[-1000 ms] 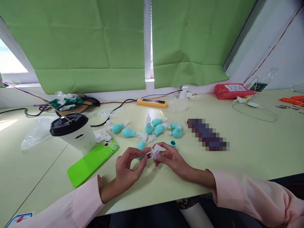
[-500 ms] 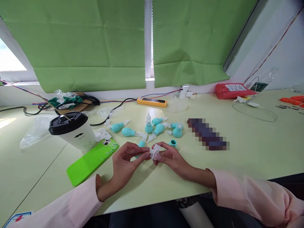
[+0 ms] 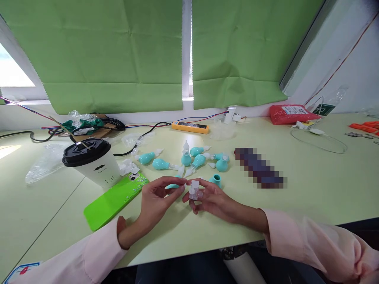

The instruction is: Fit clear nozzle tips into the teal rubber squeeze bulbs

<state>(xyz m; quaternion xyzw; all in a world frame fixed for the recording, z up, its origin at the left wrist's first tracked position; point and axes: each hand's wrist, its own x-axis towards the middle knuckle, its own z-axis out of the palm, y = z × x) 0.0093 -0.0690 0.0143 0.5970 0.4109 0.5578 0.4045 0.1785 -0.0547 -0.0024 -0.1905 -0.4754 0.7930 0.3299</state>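
My right hand [image 3: 214,199] grips a small clear plastic connector piece [image 3: 194,190] between thumb and fingers, just above the table. Close to its left side, my left hand [image 3: 161,201] is pinched together. A tiny pale bit shows at those fingertips, too small to name. Beyond the hands lie several teal squeeze bulbs [image 3: 161,164] with clear tips, some on their sides and some standing. One teal bulb [image 3: 173,185] is partly hidden behind my left fingers. An uncapped teal bulb [image 3: 216,180] with its mouth showing sits behind my right hand.
On the left, a lidded paper cup [image 3: 94,169] stands by a bright green phone [image 3: 115,202]. Toward the back lie a yellow meter [image 3: 190,127], cables [image 3: 115,125] and a red packet [image 3: 291,114]. A pixelated dark object [image 3: 260,169] is at right.
The clear connector piece has turned more upright in my right hand, whose lower fingers have spread somewhat. My left fingertips have drawn slightly away from the piece.
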